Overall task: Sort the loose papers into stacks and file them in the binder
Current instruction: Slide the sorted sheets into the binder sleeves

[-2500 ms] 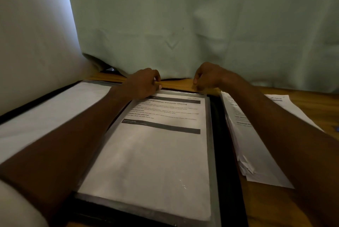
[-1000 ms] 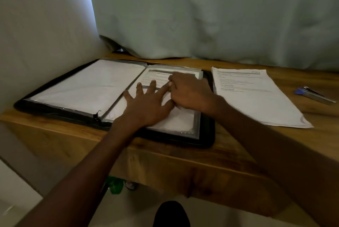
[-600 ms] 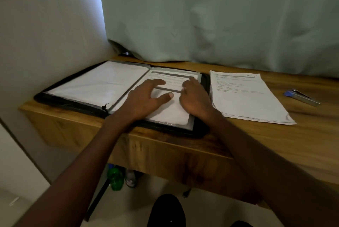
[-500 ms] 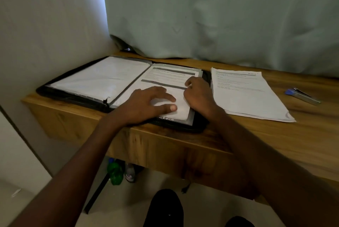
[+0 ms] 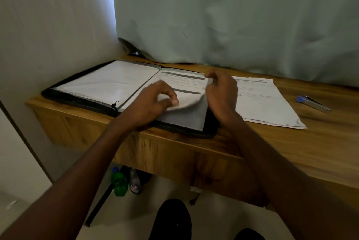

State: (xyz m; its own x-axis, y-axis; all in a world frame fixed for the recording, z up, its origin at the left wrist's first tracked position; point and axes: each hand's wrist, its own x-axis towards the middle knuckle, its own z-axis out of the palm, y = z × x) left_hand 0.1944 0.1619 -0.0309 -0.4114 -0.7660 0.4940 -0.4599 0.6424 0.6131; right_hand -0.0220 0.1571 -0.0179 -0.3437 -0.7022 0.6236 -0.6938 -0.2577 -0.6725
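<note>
Binder (image 5: 77,95) page (image 5: 186,103) lifted, pinched by curled left hand (image 5: 153,101); right hand (image 5: 221,92) curled, grip unclear.

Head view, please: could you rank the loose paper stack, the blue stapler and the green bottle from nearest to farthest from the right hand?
From the right hand:
1. Loose paper stack, on the desk just to its right.
2. Blue stapler, further right on the desk.
3. Green bottle, on the floor under the desk, to the left.

One head-worn camera looks forward and down from above the desk's (image 5: 291,152) near edge, fairly close, toward its far-left corner; dim light blurs detail.
</note>
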